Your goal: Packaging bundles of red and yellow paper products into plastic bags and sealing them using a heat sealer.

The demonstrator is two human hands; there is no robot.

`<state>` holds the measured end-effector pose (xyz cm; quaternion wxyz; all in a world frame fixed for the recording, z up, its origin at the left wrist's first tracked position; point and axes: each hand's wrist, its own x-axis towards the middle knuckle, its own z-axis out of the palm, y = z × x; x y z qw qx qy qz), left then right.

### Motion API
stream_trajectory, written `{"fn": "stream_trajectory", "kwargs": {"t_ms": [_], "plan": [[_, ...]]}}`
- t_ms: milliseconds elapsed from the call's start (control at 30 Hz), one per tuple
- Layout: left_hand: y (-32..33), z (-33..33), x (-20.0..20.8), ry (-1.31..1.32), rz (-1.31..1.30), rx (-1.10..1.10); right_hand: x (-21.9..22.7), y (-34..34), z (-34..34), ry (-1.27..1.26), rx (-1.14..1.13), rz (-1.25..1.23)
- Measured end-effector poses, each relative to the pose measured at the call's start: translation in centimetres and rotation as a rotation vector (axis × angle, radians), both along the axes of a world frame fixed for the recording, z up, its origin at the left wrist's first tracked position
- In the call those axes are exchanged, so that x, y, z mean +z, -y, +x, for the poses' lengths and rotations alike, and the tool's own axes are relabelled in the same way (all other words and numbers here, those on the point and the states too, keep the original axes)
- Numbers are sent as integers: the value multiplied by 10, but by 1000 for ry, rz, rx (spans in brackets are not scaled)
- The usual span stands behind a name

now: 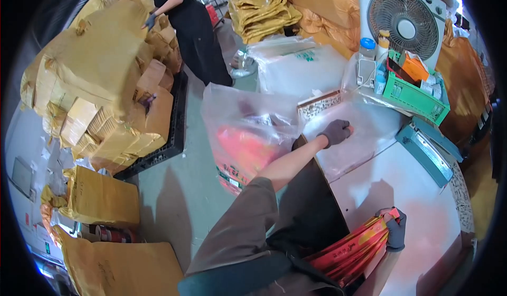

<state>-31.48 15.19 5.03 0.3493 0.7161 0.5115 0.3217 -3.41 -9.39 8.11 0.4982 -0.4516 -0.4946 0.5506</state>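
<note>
Head cam: R hand (pixel 396 231), in a grey glove w/ bare fingertips, is closed tight on the gathered end of a red bag (pixel 346 251) w/ yellow patches. Bag's bunched into folds, running from R hand down-left to the person's lap, near the worktop's (pixel 428 216) front edge. L hand (pixel 336 132), same glove type, is stretched fwd over a clear plastic sheet (pixel 351 156) lying on the worktop; fingers curled, can't tell if they're pinching the film.

L forearm passes in front of a big clear sack (pixel 248 148) w/ red & pink stuff inside, just beside the worktop. Far side: pile of clear bags (pixel 301 68), then folded yellow sacks (pixel 261 10). R side: green basket (pixel 417 100) w/ misc. small items, teal sealer-type device (pixel 430 150) nearby, white fan (pixel 406 29) behind.

L side: yellow-wrapped stack (pixel 95 74) on a blk pallet (pixel 177 127), plus yellow cartons (pixel 121 269) lower down. Co-worker (pixel 190 31) in blk stands by the stack, one gloved hand at it.
</note>
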Motion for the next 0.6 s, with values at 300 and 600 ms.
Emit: {"fn": "stream_trajectory", "kwargs": {"t_ms": [300, 600], "plan": [[3, -3, -7, 222, -188, -34, 2, 1, 0, 48, 18, 34], [4, -2, -9, 246, -225, -60, -1, 2, 0, 77, 27, 6]]}}
